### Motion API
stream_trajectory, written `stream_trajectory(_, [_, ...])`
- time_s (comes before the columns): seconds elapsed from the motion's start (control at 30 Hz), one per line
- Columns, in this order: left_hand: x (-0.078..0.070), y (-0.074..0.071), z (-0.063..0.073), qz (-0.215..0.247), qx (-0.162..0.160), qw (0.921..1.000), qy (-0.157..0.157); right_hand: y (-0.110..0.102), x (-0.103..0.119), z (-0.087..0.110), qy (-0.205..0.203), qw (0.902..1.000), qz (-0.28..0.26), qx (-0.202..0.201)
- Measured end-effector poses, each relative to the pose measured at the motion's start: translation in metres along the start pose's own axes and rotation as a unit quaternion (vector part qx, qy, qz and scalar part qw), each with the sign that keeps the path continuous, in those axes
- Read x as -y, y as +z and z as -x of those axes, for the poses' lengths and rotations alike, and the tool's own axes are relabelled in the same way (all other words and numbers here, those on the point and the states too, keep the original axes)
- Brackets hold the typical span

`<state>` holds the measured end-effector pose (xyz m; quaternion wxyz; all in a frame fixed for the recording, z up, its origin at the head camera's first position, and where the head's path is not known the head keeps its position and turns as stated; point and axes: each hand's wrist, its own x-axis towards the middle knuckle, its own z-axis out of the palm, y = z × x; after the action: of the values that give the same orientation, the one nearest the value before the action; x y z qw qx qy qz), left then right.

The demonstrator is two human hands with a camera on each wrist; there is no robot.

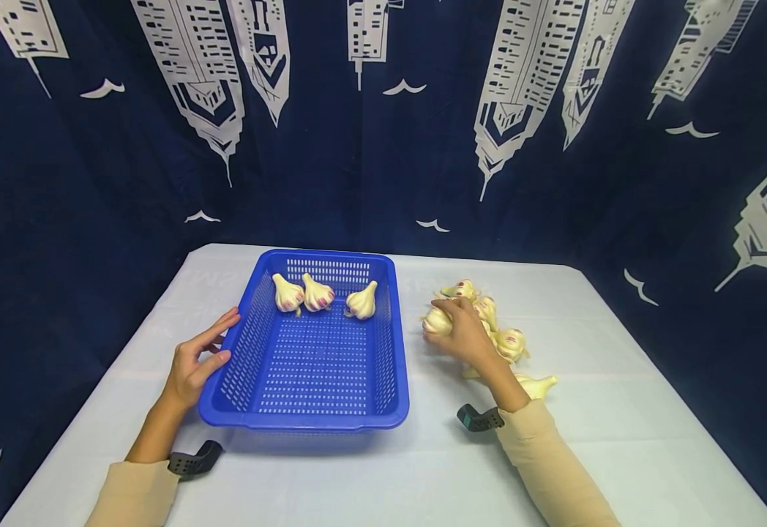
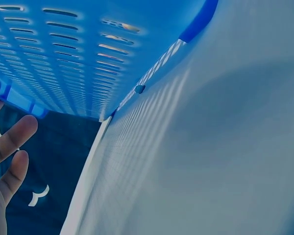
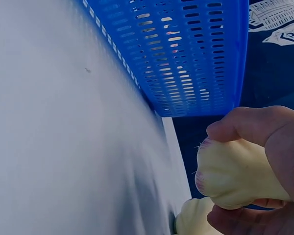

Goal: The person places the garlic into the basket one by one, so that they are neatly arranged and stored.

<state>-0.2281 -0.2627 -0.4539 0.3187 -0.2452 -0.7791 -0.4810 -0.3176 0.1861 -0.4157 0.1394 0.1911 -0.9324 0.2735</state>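
My right hand [image 1: 464,333] pinches a garlic bulb [image 1: 438,322] between thumb and fingers, at the left side of a pile of garlic [image 1: 509,342]. Up close in the right wrist view, the held garlic bulb [image 3: 230,171] is pale with purple streaks at its root end, and another bulb [image 3: 193,218] shows below it. A blue slotted plastic basket [image 1: 317,421] stands left of the pile. Inside, near its far end, lie three bulbs, among them one at the right [image 1: 361,301]. My left hand [image 1: 192,367] touches the basket's left rim with fairly straight, spread fingers.
White cloth covers the table [image 1: 436,468], and a dark blue curtain [image 1: 331,176] with white building prints hangs behind it. One bulb [image 1: 538,386] lies at the near side of the pile, partly behind my right forearm. Each wrist wears a black band.
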Motion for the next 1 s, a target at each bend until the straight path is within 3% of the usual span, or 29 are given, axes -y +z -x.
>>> stream_trajectory(0.37, [0.002, -0.001, 0.001, -0.004, 0.007, 1.0, -0.002, -0.006, 0.006, -0.004, -0.024, 0.9987, -0.022, -0.04])
stream_trajectory(0.47, [0.003, -0.002, 0.001, -0.009, 0.012, 0.9999, 0.001, -0.008, 0.008, -0.005, -0.017, 0.9983, -0.028, -0.049])
stream_trajectory(0.73, [0.004, 0.001, 0.0, 0.0, -0.02, 0.9998, 0.001, -0.016, 0.018, -0.008, 0.01, 0.9976, -0.054, -0.041])
stream_trajectory(1.0, [0.004, 0.001, 0.001, 0.002, -0.015, 0.9999, 0.0, -0.016, 0.029, -0.013, 0.018, 0.9964, -0.063, -0.055])
